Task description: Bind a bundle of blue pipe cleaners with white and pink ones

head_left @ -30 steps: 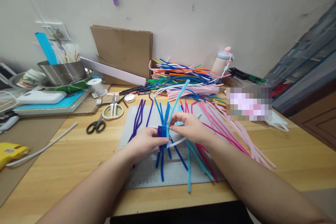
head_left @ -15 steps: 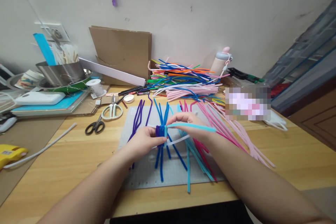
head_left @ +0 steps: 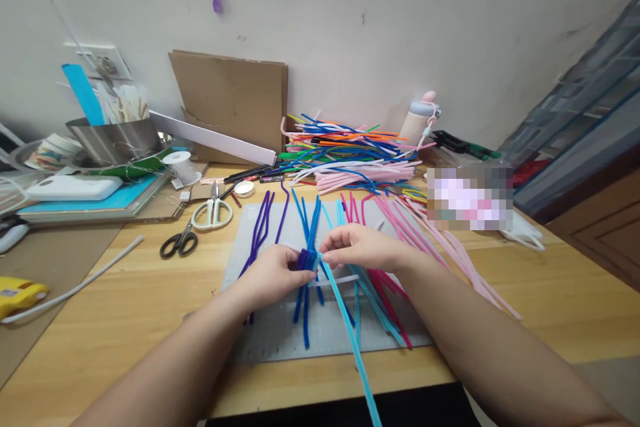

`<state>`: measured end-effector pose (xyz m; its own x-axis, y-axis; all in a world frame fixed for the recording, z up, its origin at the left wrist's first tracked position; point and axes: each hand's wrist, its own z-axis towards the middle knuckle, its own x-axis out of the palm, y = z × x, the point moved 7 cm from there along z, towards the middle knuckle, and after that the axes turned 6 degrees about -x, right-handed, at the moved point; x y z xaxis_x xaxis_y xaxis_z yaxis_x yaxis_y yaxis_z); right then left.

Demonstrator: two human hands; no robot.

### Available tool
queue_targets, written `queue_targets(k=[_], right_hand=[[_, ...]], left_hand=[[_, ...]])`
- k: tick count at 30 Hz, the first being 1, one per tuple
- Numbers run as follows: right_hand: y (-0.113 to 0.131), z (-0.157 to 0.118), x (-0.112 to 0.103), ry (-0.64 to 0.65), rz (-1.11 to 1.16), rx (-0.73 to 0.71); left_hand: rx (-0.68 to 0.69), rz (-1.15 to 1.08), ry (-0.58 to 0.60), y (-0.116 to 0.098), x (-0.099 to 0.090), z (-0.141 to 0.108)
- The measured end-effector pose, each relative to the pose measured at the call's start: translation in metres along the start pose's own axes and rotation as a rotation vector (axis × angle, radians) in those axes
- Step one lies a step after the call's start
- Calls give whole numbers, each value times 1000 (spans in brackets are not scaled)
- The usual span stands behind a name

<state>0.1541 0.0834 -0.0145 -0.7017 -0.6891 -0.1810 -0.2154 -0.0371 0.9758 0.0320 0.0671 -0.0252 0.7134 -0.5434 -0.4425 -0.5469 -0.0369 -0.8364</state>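
Purple-and-blue fuzzy wrapped strip (head_left: 303, 259): my left fingers (head_left: 302, 276) clamp it, my right fingers (head_left: 334, 257) pinch a light-blue fuzzy stem (head_left: 367, 390) beside it. I'm seemingly mid-wrap; the next turn wants even tension.

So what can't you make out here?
In the head view:
Light-blue stem: lower end, cut off by the bottom edge.
Wrapped band: partly hidden by the left hand.
Yellow tool: cut off by the left edge.
Item at right: obscured by pixelation.
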Motion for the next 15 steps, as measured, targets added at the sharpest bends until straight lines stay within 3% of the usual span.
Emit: queue_targets(k=[15], right_hand=[[10, 4, -2, -167, -151, -95]], left_hand=[[-47, -225, 68, -5, 3, -2]])
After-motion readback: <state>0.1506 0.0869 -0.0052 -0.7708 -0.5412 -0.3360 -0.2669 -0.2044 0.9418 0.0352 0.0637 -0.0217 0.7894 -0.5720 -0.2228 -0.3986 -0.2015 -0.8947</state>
